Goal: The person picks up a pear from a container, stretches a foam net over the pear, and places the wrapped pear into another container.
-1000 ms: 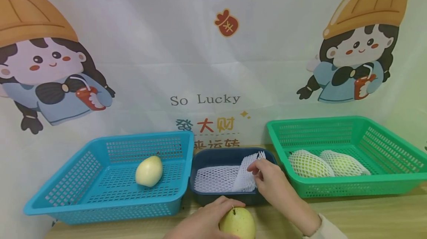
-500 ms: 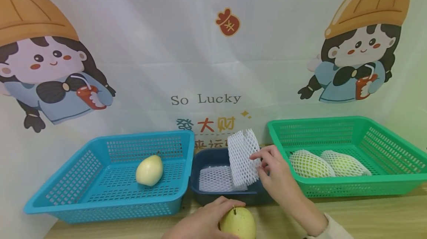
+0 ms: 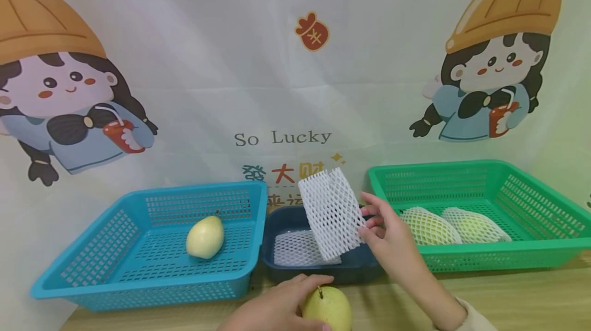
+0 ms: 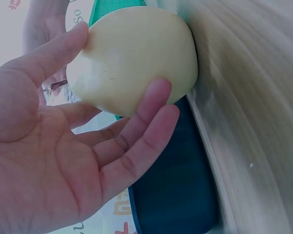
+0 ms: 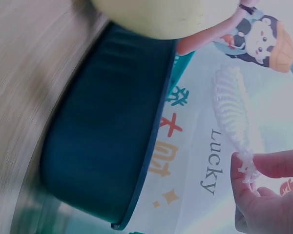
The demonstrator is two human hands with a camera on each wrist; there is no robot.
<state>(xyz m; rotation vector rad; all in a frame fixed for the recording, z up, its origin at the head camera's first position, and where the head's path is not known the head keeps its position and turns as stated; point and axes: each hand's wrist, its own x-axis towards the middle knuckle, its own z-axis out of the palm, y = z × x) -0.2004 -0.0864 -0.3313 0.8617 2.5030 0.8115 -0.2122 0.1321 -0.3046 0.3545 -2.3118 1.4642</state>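
A yellow-green pear [image 3: 330,310] stands on the table at the front, stem up. My left hand [image 3: 277,303] holds it from the left side, thumb and fingers around it. In the left wrist view the fingers curl about the pear [image 4: 136,53]. Above the dark blue bin [image 3: 360,269], my right hand [image 3: 397,238] pinches a white foam net sleeve [image 3: 330,213] by its right edge. The right wrist view shows thumb and finger gripping one end of the flattened foam net sleeve [image 5: 232,107]. More foam netting [image 3: 297,249] lies inside the bin.
To the left stands a blue basket [image 3: 152,292] with one bare pale pear [image 3: 205,237] in it. At the right, a green basket [image 3: 498,259] holds two pears in foam nets [image 3: 429,226]. Behind them hangs a printed white cloth [image 3: 208,64].
My right hand has lifted the foam net sleeve out of the bin and drawn it up and nearer. The left hand stays on the pear.
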